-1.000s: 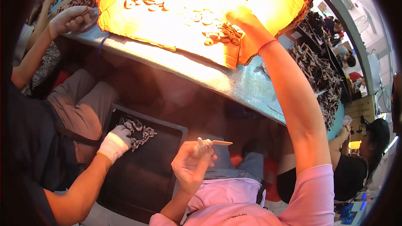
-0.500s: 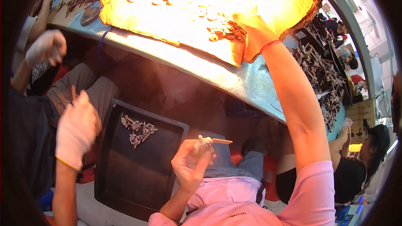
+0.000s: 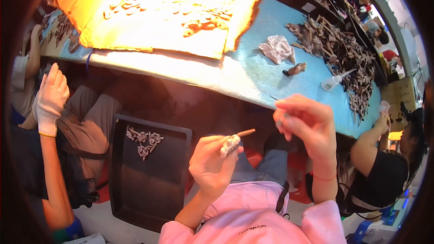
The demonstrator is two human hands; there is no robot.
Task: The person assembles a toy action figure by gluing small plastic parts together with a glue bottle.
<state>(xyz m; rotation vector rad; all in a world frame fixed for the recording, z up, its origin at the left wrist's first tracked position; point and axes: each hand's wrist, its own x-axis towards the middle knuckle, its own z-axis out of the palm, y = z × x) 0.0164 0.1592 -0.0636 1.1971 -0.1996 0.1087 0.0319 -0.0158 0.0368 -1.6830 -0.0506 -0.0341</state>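
Observation:
My left hand (image 3: 211, 165) is closed around a small pale moulded piece (image 3: 230, 146). A thin brown stick (image 3: 246, 132) juts from it toward the right. To its right, in the air, my right hand (image 3: 307, 124) is pinched, thumb against fingers. A thin dark tip pokes out beyond its fingertips; what it belongs to is too small to make out. Left of my left hand sits a black tray (image 3: 151, 185) with a small cluster of grey-brown pieces (image 3: 143, 141) at its far end. Brightly lit cardboard (image 3: 149, 36) on the table carries many small rounded pieces (image 3: 199, 22).
The blue table (image 3: 266, 79) holds a crumpled white cloth (image 3: 276, 49), a small brown piece (image 3: 296, 69), a white squeeze bottle (image 3: 332, 82) and a heap of brown stick-like parts (image 3: 337, 47). A co-worker's gloved hand (image 3: 52, 101) is at left; another person (image 3: 384, 162) sits at right.
My right hand has drawn back from the cardboard toward my left hand and is now pinched. The view has shifted right, uncovering more of the blue table. The co-worker's gloved hand has risen.

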